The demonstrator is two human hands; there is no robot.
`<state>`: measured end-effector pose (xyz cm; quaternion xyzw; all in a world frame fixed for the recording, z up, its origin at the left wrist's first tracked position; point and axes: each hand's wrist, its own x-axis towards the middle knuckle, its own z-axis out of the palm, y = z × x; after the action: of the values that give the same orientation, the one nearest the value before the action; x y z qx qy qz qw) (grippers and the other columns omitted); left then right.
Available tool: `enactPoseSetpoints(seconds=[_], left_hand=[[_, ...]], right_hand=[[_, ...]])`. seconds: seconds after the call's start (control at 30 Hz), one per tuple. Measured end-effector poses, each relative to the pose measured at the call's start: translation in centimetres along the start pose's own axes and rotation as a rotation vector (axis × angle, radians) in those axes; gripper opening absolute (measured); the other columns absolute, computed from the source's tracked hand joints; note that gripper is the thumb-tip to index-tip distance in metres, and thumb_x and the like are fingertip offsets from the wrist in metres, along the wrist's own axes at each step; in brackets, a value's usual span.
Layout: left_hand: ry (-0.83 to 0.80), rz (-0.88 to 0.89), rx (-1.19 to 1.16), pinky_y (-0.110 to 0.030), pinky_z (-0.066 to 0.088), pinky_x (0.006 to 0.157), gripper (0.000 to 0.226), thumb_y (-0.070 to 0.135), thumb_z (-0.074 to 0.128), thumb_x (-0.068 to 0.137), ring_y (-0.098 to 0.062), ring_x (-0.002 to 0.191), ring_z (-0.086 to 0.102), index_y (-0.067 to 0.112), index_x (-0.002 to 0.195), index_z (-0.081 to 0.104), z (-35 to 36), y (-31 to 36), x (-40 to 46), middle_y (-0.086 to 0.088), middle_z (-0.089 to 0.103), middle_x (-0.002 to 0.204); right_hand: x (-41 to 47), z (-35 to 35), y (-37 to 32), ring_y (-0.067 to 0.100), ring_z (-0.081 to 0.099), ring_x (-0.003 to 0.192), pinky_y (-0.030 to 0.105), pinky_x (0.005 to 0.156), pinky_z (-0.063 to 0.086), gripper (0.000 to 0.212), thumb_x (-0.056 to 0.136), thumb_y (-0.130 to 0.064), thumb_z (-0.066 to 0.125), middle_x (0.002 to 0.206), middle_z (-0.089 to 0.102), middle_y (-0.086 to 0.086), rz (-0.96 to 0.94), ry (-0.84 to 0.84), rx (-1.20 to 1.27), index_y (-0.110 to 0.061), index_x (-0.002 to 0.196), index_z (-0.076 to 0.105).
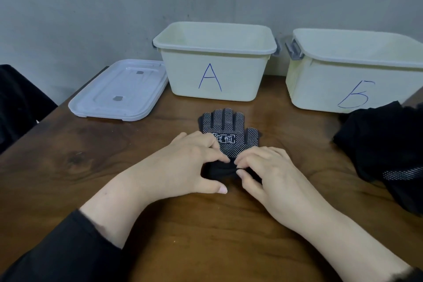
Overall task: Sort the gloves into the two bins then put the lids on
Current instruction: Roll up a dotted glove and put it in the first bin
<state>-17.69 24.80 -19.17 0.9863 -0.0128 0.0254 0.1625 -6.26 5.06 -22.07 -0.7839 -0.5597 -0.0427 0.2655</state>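
Pinching glove (229, 131) cuff w/ left hand (183, 162) & right hand (267, 171).

Bin (215, 62) reads "A"; second bin (352, 80) "Б".

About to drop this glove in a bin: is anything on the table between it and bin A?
Nothing visible. Bare table lies between the glove and bin A, which stands open; the lid lies left.

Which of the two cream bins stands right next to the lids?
The bin marked A, the left one of the pair. The stacked lids lie flat on the table just to its left; the other bin stands further right, away from them.
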Motion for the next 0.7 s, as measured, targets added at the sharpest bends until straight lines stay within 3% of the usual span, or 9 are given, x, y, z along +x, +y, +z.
enactPoseSetpoints(seconds=[0.2, 0.3, 0.43, 0.5, 0.6, 0.7], left_hand=[[0.109, 0.032, 0.034, -0.031, 0.036, 0.091, 0.009, 0.039, 0.060, 0.095, 0.001, 0.095, 0.042, 0.037, 0.100, 0.067, -0.1, 0.7, 0.3, 0.019, 0.052, 0.102], [0.104, -0.005, 0.000, -0.028, 0.035, 0.089, 0.009, 0.039, 0.058, 0.096, 0.000, 0.096, 0.045, 0.037, 0.098, 0.067, -0.3, 0.5, 0.4, 0.020, 0.057, 0.101], [0.150, -0.058, -0.056, -0.027, 0.040, 0.086, 0.010, 0.041, 0.058, 0.095, -0.004, 0.089, 0.050, 0.035, 0.096, 0.066, -0.1, 0.5, 0.5, 0.016, 0.060, 0.087], [0.189, -0.131, -0.165, -0.023, 0.041, 0.080, 0.007, 0.039, 0.063, 0.093, -0.002, 0.086, 0.051, 0.037, 0.099, 0.065, -0.2, 0.6, 0.5, 0.015, 0.059, 0.081], [0.233, -0.226, -0.305, -0.014, 0.044, 0.071, 0.023, 0.033, 0.068, 0.090, 0.000, 0.082, 0.057, 0.042, 0.111, 0.064, -0.1, 0.6, 0.8, 0.015, 0.062, 0.081], [0.249, -0.275, -0.357, -0.006, 0.039, 0.068, 0.034, 0.028, 0.071, 0.089, 0.005, 0.078, 0.056, 0.041, 0.119, 0.062, 0.2, 0.6, 1.2, 0.016, 0.058, 0.074]], right_hand=[[0.4, -1.8, 0.7, 0.005, 0.057, 0.106, 0.034, 0.100, 0.042, 0.014, 0.098, -0.045, 0.051, 0.107, 0.060, -0.021, 0.066, -0.101, 0.167, -0.036, 0.104, 0.060], [0.5, -2.3, 1.4, -0.004, 0.050, 0.116, 0.028, 0.104, 0.036, 0.040, 0.086, -0.063, 0.059, 0.116, 0.055, -0.031, 0.080, -0.173, 0.141, -0.042, 0.120, 0.058], [0.9, -1.6, 1.3, 0.005, 0.055, 0.101, 0.036, 0.096, 0.043, 0.018, 0.090, -0.050, 0.062, 0.103, 0.061, -0.023, 0.060, -0.080, 0.114, -0.038, 0.103, 0.065], [1.0, -1.5, 1.3, 0.008, 0.057, 0.091, 0.031, 0.086, 0.046, 0.012, 0.092, -0.044, 0.063, 0.091, 0.063, -0.017, 0.111, -0.022, 0.176, -0.032, 0.092, 0.067], [0.9, -1.6, 1.3, 0.010, 0.057, 0.078, 0.019, 0.067, 0.042, 0.019, 0.091, -0.045, 0.064, 0.077, 0.062, -0.010, 0.251, 0.015, 0.268, -0.029, 0.080, 0.064], [1.0, -1.5, 0.8, 0.006, 0.057, 0.071, 0.014, 0.062, 0.038, 0.022, 0.092, -0.041, 0.067, 0.072, 0.064, -0.011, 0.318, 0.066, 0.293, -0.024, 0.078, 0.061]])
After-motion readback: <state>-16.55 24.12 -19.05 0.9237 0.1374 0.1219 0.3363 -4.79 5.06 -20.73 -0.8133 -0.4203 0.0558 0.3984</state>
